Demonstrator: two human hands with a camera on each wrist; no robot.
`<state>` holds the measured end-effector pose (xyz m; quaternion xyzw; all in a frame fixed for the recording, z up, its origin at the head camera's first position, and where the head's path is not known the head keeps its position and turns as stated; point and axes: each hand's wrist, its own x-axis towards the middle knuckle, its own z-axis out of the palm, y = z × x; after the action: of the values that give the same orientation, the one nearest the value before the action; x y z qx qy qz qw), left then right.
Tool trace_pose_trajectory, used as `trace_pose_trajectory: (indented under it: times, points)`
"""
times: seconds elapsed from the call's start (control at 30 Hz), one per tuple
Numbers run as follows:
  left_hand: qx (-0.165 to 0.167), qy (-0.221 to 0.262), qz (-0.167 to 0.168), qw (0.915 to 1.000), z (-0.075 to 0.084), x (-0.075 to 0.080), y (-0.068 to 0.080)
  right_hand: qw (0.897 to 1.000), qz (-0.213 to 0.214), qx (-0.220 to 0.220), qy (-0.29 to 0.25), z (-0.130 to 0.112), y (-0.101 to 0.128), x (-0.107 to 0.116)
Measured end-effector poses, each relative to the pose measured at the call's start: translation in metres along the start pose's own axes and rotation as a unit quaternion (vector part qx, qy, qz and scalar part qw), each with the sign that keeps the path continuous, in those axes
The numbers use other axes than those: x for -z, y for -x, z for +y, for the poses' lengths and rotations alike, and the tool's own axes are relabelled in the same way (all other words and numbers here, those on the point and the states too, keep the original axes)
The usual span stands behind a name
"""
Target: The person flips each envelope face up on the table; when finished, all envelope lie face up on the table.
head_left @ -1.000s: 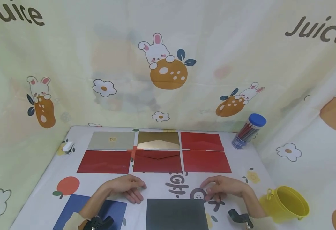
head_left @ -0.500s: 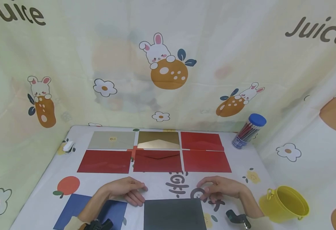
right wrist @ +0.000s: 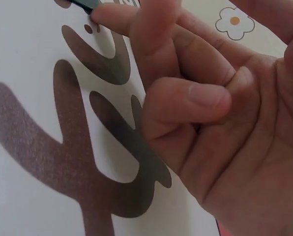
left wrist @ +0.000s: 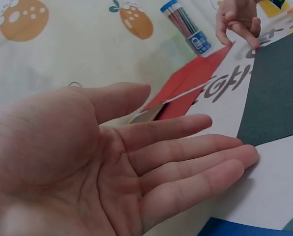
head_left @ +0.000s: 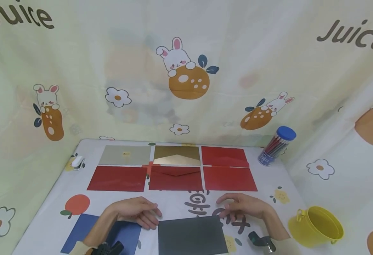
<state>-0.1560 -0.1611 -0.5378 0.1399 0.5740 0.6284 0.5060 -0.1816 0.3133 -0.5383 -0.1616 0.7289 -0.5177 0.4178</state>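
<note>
A dark grey-green rectangular sheet (head_left: 191, 235) lies flat at the table's near edge, slightly turned; whether it is an envelope I cannot tell. At its far left corner is my left hand (head_left: 138, 212), palm turned inward and fingers extended, fingertips at the corner in the left wrist view. My right hand (head_left: 243, 206) hovers by the far right corner, one fingertip (right wrist: 100, 14) touching the sheet's edge and the other fingers loosely bent. Under my left forearm lies a blue sheet (head_left: 122, 235), partly covered.
Beyond the hands, several envelopes form two rows: red ones (head_left: 175, 181), a gold one (head_left: 176, 152) and a grey one (head_left: 125, 156). A white stapler (head_left: 77, 162) sits far left, a blue-lidded pencil jar (head_left: 276, 147) far right. A yellow bucket (head_left: 315, 226) stands beside my right forearm.
The dark sheet has slid a little left and turned slightly, its far right corner shifting away from me. My right hand has moved left with that corner; my left hand has barely moved.
</note>
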Motion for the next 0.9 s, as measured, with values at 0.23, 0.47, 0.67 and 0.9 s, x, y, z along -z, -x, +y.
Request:
trace_pose_trajectory:
  times: [0.23, 0.47, 0.67, 0.9]
  points:
    - [-0.021, 0.022, 0.011, 0.9995, -0.005, 0.003, 0.003, 0.998, 0.041, 0.049, 0.008, 0.004, -0.001, 0.005]
    - [-0.044, 0.039, 0.037, 0.9976, -0.011, 0.005, 0.004, 0.994, 0.075, 0.082, -0.006, -0.002, -0.005, 0.004]
    - [-0.050, 0.043, 0.040, 0.9970, -0.014, 0.006, 0.004, 0.989, 0.062, 0.124, -0.047, -0.007, -0.013, -0.001]
    - [-0.056, 0.040, 0.047, 0.9965, -0.016, 0.005, 0.003, 0.983, 0.036, 0.168, -0.068, -0.007, -0.017, -0.006]
